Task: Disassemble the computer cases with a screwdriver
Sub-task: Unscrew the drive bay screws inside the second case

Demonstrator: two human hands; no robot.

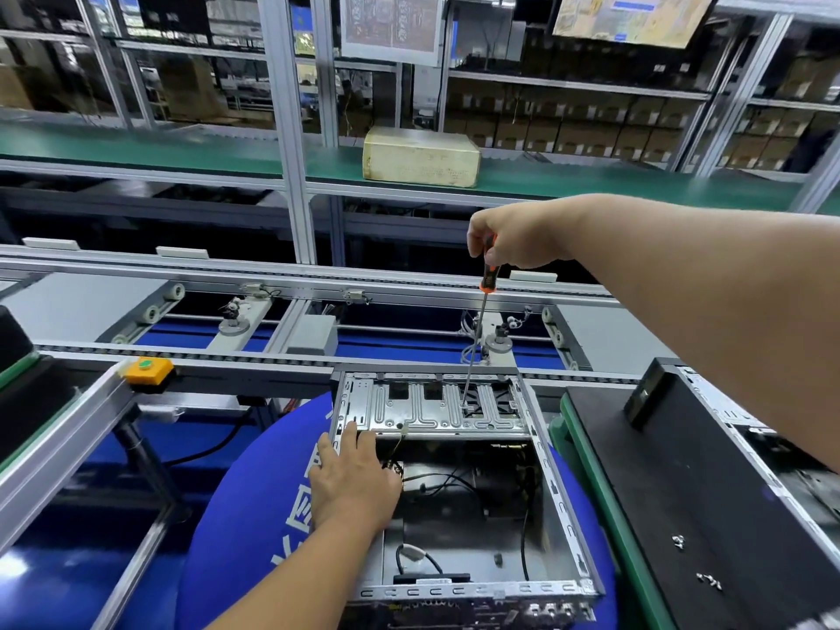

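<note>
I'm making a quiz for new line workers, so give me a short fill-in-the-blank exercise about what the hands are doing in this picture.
1. The right hand grips a ____ with an orange handle.
2. The left hand rests on the open computer case, at its ____ side.
3. The tool's tip touches the metal bracket at the ____ end of the case.
4. The button on the yellow box is ____.

Missing words: screwdriver; left; far; green
</note>
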